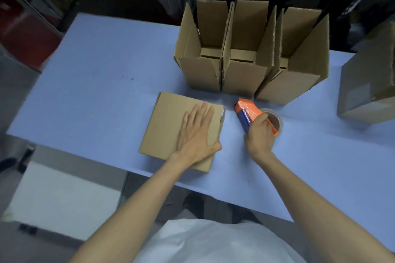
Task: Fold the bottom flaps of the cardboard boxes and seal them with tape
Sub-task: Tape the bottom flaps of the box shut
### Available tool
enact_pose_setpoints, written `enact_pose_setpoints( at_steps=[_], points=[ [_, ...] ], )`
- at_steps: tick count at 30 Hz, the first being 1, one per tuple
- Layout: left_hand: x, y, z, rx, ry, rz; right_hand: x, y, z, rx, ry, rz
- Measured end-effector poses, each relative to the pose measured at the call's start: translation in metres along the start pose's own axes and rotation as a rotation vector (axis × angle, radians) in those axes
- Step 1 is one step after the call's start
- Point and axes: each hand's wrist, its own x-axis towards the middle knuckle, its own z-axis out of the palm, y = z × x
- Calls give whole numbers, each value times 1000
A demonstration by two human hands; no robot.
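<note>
A cardboard box (164, 121) stands on the blue table (89, 92) in front of me with its folded flaps facing up. My left hand (197, 134) presses flat on those flaps, fingers straight and spread. Just right of the box, my right hand (259, 132) grips an orange and blue tape dispenser (245, 111) with a brown tape roll (275, 123), its front end resting near the table surface. Behind them, three upright boxes (237, 77) stand side by side with their top flaps open.
Another cardboard box (367, 92) sits at the table's right edge. Dark shelving with bags and cartons runs behind the table. The table's left half holds only a small speck. The floor and a white panel lie below the near edge.
</note>
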Motion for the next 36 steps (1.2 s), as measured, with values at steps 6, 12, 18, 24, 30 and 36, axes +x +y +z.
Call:
enact_pose_setpoints(
  at_steps=[6, 12, 18, 24, 30, 36],
  points=[
    [3, 4, -24, -304, 60, -55, -2, 23, -28, 113, 45, -256],
    [25, 29, -80, -760, 229, 25, -33, 34, -77, 425, -3, -517],
    [29, 35, -108, -736, -5, 174, -44, 38, -96, 429, -21, -575],
    [33, 32, -110, -848, -120, 148, -44, 44, -107, 520, -119, -543],
    [32, 30, -96, -926, -270, -53, -49, 35, -99, 310, 16, -506],
    [27, 29, -92, -970, -265, -217, -50, 40, -90, 321, 71, -576]
  ],
)
